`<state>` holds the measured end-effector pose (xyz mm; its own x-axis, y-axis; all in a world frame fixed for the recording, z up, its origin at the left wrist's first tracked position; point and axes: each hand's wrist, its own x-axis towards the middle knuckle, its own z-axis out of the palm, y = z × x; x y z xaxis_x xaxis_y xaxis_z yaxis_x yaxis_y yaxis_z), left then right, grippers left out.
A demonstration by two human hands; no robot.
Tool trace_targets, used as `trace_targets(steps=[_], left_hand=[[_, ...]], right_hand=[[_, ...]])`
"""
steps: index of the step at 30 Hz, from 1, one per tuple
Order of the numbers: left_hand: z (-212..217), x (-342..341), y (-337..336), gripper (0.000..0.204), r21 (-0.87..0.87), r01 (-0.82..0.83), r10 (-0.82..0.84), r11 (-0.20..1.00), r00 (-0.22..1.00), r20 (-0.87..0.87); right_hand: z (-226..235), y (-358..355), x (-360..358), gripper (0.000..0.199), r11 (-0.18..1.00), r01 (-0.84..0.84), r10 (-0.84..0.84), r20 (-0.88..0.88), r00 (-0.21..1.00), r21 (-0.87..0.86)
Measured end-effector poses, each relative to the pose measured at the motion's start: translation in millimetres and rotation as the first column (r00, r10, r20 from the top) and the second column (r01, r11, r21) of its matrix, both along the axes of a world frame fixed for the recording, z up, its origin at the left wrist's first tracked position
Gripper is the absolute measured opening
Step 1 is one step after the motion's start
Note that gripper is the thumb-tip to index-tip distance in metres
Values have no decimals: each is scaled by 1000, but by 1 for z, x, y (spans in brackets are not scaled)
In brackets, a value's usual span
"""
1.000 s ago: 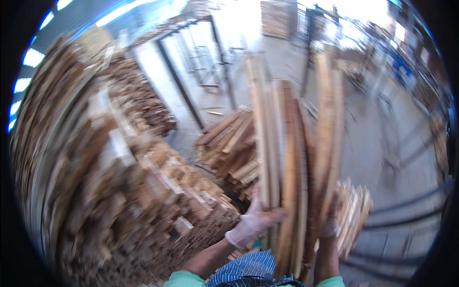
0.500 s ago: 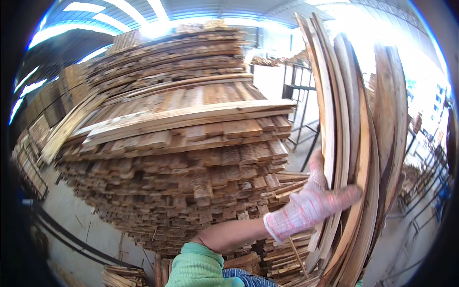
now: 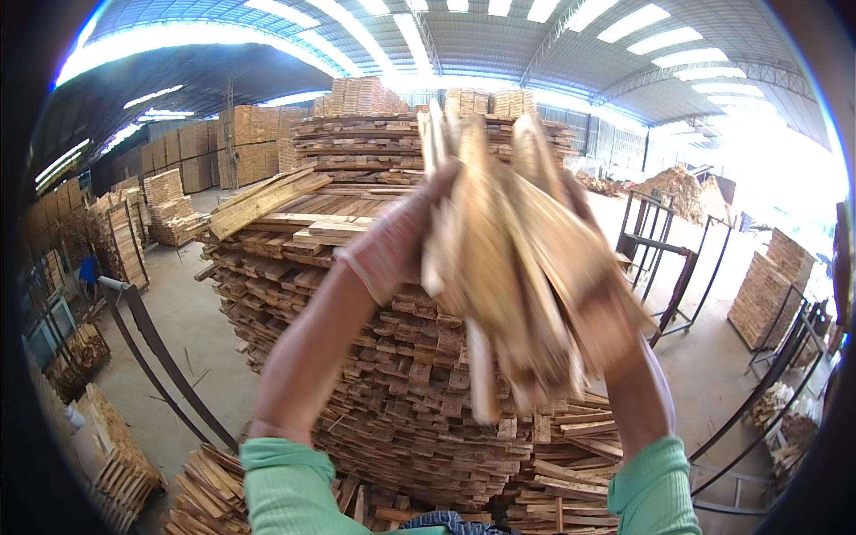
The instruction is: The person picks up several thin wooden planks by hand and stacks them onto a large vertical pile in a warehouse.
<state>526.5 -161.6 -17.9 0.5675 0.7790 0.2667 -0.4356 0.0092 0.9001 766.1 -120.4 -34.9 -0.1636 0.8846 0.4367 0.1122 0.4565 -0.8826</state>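
Note:
A bundle of long wooden boards (image 3: pixel 486 267) is raised in front of me, tilted up and smeared by motion. My left hand (image 3: pixel 397 232), in a white and red knitted glove, is closed against the bundle's left side. On the other side my right hand (image 3: pixel 608 325) grips it, partly covered by the boards and blurred. Behind and below the bundle stands a big stack of boards (image 3: pixel 392 374). Loose pale boards (image 3: pixel 267 203) lie across its top left.
Black metal frames (image 3: pixel 664 254) stand at the right, and a curved dark rail (image 3: pixel 156 343) at the left. Loose wood piles lie at lower left (image 3: pixel 209 490) and lower right (image 3: pixel 571 464). More board stacks (image 3: pixel 771 290) stand farther off.
The boards have moved from the right side to the middle, in front of the stack. My left hand has gone up with them, and my right arm has come into view. The view has turned right.

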Motion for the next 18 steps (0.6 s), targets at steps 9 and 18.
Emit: trace_targets(steps=[9, 18], left_hand=[[53, -82, 46, 62, 397, -589, 710, 704, 566, -419], [-31, -201, -25, 40, 569, -808, 987, -154, -96, 130]], right_hand=[[8, 108, -41, 61, 898, 57, -387, 719, 577, 437], [-95, -105, 59, 49, 707, 323, -573, 242, 783, 629]])
